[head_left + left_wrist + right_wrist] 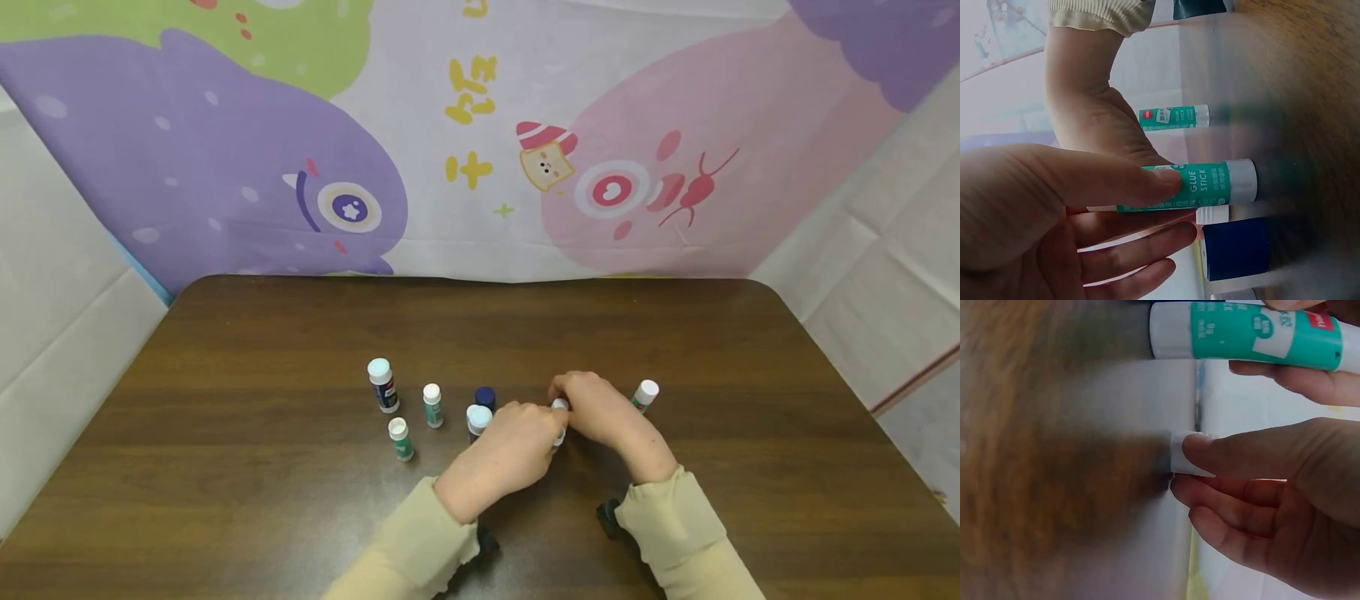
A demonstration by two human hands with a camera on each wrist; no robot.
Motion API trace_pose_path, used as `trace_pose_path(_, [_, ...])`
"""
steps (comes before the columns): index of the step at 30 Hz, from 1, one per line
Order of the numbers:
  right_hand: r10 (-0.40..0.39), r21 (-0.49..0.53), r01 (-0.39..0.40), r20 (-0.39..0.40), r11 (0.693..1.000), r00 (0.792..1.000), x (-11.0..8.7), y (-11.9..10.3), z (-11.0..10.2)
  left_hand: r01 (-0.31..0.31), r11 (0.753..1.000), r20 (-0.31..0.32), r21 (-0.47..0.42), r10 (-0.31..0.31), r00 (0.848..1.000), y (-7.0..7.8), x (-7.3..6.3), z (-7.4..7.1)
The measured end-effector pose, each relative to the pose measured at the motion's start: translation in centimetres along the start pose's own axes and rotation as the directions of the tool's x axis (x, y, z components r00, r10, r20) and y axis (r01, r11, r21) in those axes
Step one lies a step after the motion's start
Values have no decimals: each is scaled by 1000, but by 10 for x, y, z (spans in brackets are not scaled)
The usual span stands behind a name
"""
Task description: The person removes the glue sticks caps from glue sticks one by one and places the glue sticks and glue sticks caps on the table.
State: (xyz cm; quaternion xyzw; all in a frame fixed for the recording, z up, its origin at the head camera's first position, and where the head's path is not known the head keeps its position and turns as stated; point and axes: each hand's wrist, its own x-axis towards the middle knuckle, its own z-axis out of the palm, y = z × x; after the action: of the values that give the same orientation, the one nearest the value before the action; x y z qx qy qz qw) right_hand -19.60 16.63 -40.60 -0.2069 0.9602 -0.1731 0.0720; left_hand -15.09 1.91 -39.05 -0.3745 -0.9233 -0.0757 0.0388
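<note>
My left hand (513,446) grips a green glue stick (1204,185) upright between thumb and fingers, its white lower end close to the table; lettering shows on the label. Beside it, my right hand (600,412) pinches a short white piece (1190,454), which looks like a cap, low over the table. The fingertips cover part of it, and whether it touches the table I cannot tell. Just left of my left hand stand a white-topped tube (478,419) and a dark blue one (485,397), the former partly hidden by the hand.
Toward the left stand a dark blue and white tube (384,387) and two small green glue sticks, one nearer the middle (433,408) and one closer to me (402,442). Right of my right hand is another glue stick (646,395). A patterned cloth (480,225) hangs behind the brown table (247,500).
</note>
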Motion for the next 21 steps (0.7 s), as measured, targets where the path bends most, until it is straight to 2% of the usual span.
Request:
trace_pose_path(4, [15,-25,-15,4,1000,1000,1,0,2,2,1000,18,-7,-2,1000,1,0,-1])
trace_pose_path(16, [37,-47,-37,7,998,999,-1,-3,0,11,1000,16,3,-11,1000,3,-1,-1])
trace_pose_path(21, [12,-66,-13,-12,998,1000,-4,-4,-5,12,1000,20,9,-12,1000,3,-2,-4])
